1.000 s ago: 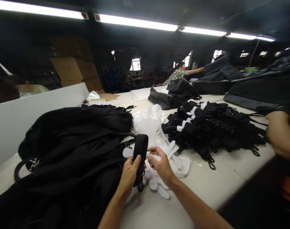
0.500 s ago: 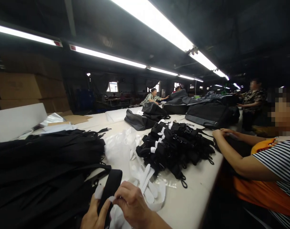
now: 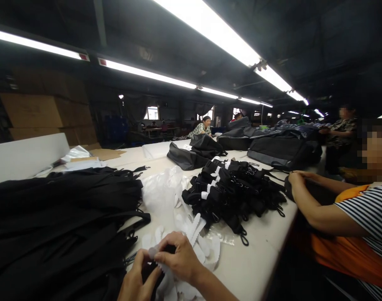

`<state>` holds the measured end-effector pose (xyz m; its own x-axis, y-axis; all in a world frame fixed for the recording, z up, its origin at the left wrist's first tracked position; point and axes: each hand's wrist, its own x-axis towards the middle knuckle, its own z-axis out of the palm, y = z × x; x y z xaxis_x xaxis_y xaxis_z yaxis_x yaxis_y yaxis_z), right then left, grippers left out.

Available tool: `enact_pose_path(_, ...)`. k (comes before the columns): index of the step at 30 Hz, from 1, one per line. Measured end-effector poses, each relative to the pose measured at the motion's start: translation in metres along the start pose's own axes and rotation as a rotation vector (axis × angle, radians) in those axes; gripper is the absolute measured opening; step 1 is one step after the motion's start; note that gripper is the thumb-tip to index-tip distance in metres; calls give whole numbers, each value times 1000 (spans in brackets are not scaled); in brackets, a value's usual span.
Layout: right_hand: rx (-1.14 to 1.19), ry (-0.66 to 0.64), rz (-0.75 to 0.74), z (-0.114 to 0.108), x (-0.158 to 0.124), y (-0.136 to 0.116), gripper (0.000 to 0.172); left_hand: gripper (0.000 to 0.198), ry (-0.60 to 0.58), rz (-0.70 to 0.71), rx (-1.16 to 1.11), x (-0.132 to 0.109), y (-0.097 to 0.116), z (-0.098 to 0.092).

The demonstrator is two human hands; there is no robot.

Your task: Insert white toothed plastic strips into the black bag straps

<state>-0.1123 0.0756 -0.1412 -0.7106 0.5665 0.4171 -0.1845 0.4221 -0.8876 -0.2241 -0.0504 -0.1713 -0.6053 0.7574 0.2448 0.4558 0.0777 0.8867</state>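
A heap of black fabric [image 3: 62,221] covers the table's [image 3: 256,259] left side. Next, the left hand [image 3: 136,279] grips a mostly hidden black strap [image 3: 148,268] between thumb and fingers. A white tab [image 3: 152,252] sits at its fingertips, pinched by the right hand [image 3: 183,260]. Loose white strips [image 3: 195,228] lie just beyond; bundled straps [image 3: 234,188] spread toward the table's right edge.

Single cam, head-worn: looks fwd & down across off-white, flat-topped counter [image 3: 252,257]. Wearer's bare hands [image 3: 182,261] v. close to lens, btm ctr, partly cropped by lower edge; long, white ceiling tube lights [image 3: 209,23] in upper view, receding to R.
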Motion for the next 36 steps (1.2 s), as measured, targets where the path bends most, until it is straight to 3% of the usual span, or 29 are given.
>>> enact_pose_path(5,137,7,158,-4,-1,-1,11,33,-28,-27,-111,-9,23,7)
enact_pose_path(9,116,-21,169,-3,-2,0,18,34,112,-56,-75,-10,36,11)
enact_pose_path(13,66,-54,149,0,-2,1,20,32,186,-37,-90,-8,34,10)
enact_pose_path(20,222,-59,218,0,0,-2,23,40,116,-204,-442,-6,32,9)
enact_pose_path(25,264,-116,231,1,1,5,23,44,279,-293,-498,-10,34,17)
enact_pose_path(32,216,-147,241,3,3,7,23,28,427,-202,-318,-16,32,22)
enact_pose_path(36,271,-91,267,8,1,8,28,18,435,87,28,-20,41,19)
